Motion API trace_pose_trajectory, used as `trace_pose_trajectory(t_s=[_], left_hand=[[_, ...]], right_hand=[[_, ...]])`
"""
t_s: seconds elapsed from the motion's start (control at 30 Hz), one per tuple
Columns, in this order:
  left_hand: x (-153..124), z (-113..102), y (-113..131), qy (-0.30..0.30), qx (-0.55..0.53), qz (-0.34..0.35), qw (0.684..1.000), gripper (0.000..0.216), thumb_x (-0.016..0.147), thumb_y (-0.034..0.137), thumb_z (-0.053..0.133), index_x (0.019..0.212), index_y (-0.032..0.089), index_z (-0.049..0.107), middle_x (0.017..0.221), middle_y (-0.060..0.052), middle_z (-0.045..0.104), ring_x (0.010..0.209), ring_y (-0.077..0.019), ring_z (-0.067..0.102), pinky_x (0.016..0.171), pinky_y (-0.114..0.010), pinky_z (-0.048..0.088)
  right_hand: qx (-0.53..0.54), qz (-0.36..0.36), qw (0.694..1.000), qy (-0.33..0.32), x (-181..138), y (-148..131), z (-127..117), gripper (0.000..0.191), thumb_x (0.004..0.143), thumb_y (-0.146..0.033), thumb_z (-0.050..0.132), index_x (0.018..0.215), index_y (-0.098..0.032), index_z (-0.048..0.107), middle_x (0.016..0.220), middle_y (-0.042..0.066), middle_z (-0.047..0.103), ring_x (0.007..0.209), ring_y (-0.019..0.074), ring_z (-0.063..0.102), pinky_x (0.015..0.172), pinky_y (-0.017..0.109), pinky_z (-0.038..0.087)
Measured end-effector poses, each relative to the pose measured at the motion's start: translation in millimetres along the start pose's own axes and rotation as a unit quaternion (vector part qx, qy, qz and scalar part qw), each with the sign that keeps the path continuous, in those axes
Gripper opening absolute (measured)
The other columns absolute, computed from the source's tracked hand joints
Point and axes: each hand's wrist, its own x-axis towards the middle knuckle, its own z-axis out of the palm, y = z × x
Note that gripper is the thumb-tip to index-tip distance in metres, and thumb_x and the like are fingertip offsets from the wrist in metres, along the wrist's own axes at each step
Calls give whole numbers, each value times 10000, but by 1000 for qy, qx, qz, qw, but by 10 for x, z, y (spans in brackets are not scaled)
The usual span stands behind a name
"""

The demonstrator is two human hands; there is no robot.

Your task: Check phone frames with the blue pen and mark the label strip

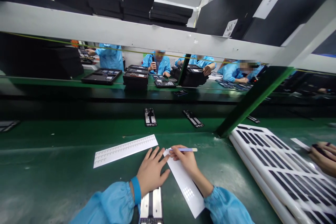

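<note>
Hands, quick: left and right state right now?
Left hand: open, palm down, fingers spread, no object visible in its grasp.
Right hand: closed, pinching a light-purple pen-like tool over the white strip.

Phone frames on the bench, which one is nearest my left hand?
The frame at the picture's bottom edge, partly hidden by your left hand; the others lie farther away from it.

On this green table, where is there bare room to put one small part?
Two patches of the green table look free: left of the left sleeve, below the printed strip; and between the right sleeve and the white trays. It is crowded around the left hand and right hand, where the plain white strip and phone frame lie.
</note>
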Motion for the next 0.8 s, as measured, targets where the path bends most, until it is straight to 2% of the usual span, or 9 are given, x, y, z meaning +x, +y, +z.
trace_pose_trajectory(t_s=[0.07,0.17,0.27,0.37,0.47,0.57,0.8], left_hand=[[2,-38,11,9,-24,-6,1000,571,913,391,573,1436,265,379,1511,-82,278,1363,-334,290,1113,-546,279],[-96,-183,-35,48,-96,-36,994,523,966,404,503,1438,242,349,1535,-70,215,1362,-266,311,1105,-441,355],[-373,-351,-198,107,-146,-69,981,386,1012,359,399,1383,250,395,1483,-46,322,1351,-215,329,1120,-408,350],[-715,-426,-408,146,-144,-94,974,301,1016,297,362,1294,240,465,1389,-55,430,1311,-219,387,1106,-425,372],[-923,-418,-527,138,-122,-101,978,285,1005,252,356,1256,234,491,1331,-61,477,1284,-224,420,1084,-431,402],[-946,-399,-521,121,-97,-78,985,300,983,233,384,1255,240,509,1329,-57,483,1277,-234,426,1069,-424,420],[-883,-413,-453,74,-76,-43,993,347,910,234,507,1257,246,511,1339,-55,466,1280,-262,397,1065,-470,402]], right_hand=[[4,0,1000,2,-1,0,-8,573,732,-668,767,862,-115,685,783,137,700,667,245,649,531,263,509],[9,0,1000,6,-14,1,-18,553,743,-642,774,865,-110,688,790,139,701,670,237,649,530,255,516],[16,-1,1000,9,-33,-4,-28,533,745,-621,786,855,-108,692,793,138,702,657,226,647,530,250,523],[21,-1,1000,10,-37,-25,-44,523,740,-607,799,861,-109,696,796,138,704,656,224,651,526,245,527],[26,2,999,22,-42,-72,-40,531,714,-609,819,847,-109,699,793,140,705,654,226,656,521,242,534],[33,7,999,29,-117,-144,56,535,699,-612,831,835,-112,698,783,140,705,653,232,663,520,245,546],[51,46,995,-69,-545,-182,561,513,752,-608,798,832,-113,693,716,122,697,540,190,641,462,217,533]])
